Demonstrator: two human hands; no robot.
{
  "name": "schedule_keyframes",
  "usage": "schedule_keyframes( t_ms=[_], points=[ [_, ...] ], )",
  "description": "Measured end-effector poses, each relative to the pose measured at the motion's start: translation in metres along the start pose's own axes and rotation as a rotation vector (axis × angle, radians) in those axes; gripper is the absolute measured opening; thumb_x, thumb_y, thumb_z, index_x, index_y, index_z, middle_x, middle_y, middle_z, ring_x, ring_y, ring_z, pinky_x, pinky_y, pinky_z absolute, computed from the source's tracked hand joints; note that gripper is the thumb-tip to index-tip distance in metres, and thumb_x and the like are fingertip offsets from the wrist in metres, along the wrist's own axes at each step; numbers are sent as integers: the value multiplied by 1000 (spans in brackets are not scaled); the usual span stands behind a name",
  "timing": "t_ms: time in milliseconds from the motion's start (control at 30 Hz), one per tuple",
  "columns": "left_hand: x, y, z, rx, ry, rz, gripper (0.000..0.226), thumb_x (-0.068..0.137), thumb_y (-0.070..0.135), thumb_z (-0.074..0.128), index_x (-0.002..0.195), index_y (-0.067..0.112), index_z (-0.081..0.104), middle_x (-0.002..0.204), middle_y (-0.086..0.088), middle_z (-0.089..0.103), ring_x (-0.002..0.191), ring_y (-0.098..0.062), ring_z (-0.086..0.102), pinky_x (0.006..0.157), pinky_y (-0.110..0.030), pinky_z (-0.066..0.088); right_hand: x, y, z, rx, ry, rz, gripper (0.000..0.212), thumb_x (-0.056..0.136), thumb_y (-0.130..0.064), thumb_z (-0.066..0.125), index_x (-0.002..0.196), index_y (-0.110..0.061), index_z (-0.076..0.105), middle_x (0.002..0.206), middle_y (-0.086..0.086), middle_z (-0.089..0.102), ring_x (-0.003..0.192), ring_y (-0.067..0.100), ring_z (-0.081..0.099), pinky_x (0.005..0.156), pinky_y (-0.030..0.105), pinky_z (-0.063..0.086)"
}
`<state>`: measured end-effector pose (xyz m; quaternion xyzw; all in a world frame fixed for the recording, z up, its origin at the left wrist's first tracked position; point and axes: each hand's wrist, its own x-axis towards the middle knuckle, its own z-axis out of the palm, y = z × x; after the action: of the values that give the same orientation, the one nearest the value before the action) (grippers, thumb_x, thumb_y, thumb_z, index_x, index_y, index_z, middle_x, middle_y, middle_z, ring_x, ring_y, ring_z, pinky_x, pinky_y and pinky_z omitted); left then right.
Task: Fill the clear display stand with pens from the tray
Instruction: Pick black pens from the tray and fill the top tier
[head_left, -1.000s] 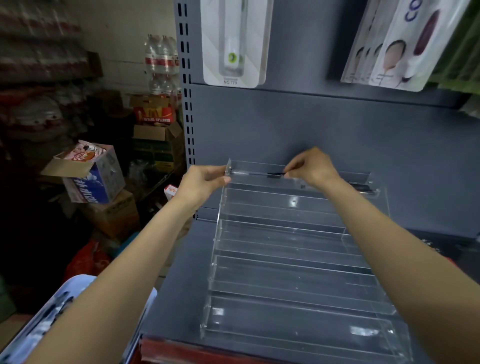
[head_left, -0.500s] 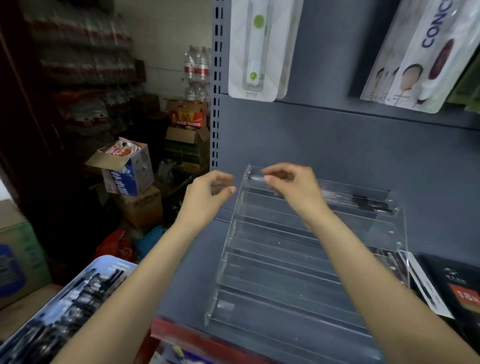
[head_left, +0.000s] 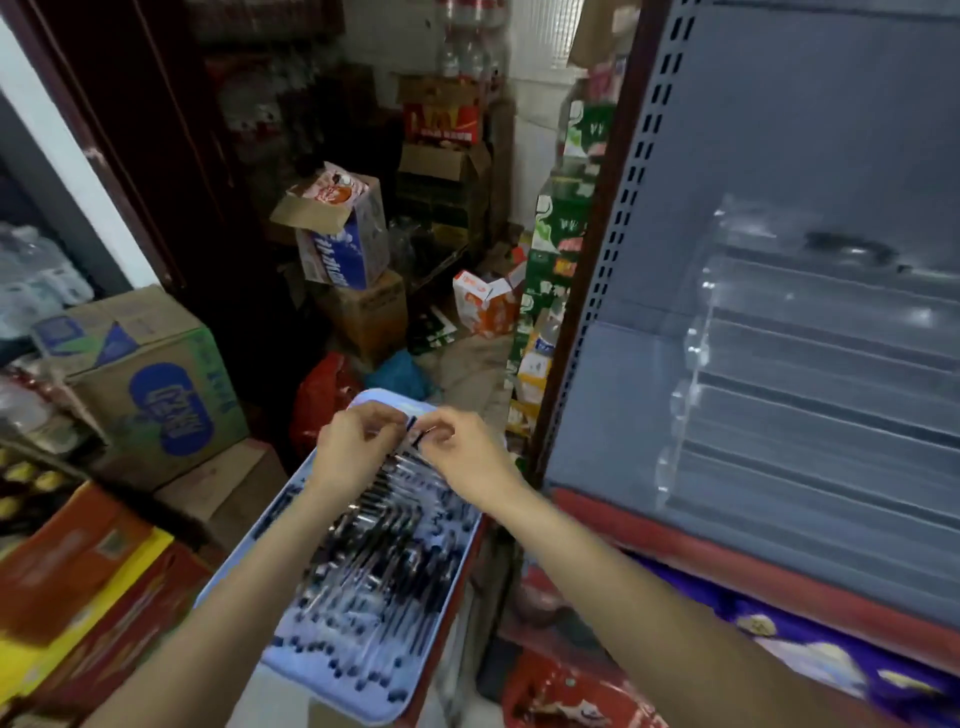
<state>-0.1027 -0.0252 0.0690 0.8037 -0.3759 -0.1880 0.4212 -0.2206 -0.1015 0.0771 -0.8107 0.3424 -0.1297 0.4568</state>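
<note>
Both hands meet over the far end of the tray. The left hand (head_left: 353, 447) has its fingers curled in, and the right hand (head_left: 462, 452) faces it with fingers bent. Together they pinch a single pen (head_left: 415, 436), which shows as a short dark stick in the small gap between the fingertips. Both forearms reach forward from the bottom of the view, the left rising from the lower left and the right from the lower right, converging at the wrists.

Beneath them lies the light blue tray (head_left: 332, 691), tilted away to the upper right and heaped with many pens (head_left: 384, 540), clear-bodied with dark caps and tips, lying roughly side by side. The tray sits among cardboard cartons: a red and yellow box (head_left: 88, 577) at the near left and, beyond it, a brown carton with blue printing (head_left: 150, 395).

To the right stands a grey metal shelf unit (head_left: 779, 130) with a red front edge and a perforated upright. On its shelf sits the clear display stand (head_left: 810, 395), a stepped acrylic rack with several long tiers. Its top tier holds something dark, too blurred to identify; the lower tiers look bare.

Farther back, the floor is crowded with stacked boxes, an open blue and white carton (head_left: 343, 234), plastic bags and shrink-wrapped bottles against the wall.
</note>
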Motion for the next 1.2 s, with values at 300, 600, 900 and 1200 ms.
schedule_keyframes(
  t_ms=[300,600,900,1200],
  points=[
    [20,-112,-6,297,-282,3,37,96,11,47,133,9,48,134,-13,53,120,-29,51,99,-34,42,28,63,80,-215,-7,323,47,98,-12,47,143,-10,36,139,14,47,86,23,60,74,35,49],
    [36,-148,-10,653,-403,172,48,100,20,35,146,17,26,155,-3,21,141,-20,25,106,-38,35,82,75,90,-424,22,352,40,95,-16,54,134,-8,46,111,18,62,85,32,60,76,45,52],
    [42,-162,-11,523,-416,174,48,98,16,40,145,16,31,155,-6,21,143,-22,19,112,-35,28,92,69,86,-410,-67,391,15,94,-11,54,83,-3,50,102,30,62,92,40,59,86,52,48],
    [51,-159,-6,476,-442,134,47,96,17,45,142,18,37,151,-6,31,130,-26,41,105,-37,39,85,72,85,-381,-58,378,24,98,-10,46,81,5,53,79,28,57,71,38,54,75,51,51]
  ],
)
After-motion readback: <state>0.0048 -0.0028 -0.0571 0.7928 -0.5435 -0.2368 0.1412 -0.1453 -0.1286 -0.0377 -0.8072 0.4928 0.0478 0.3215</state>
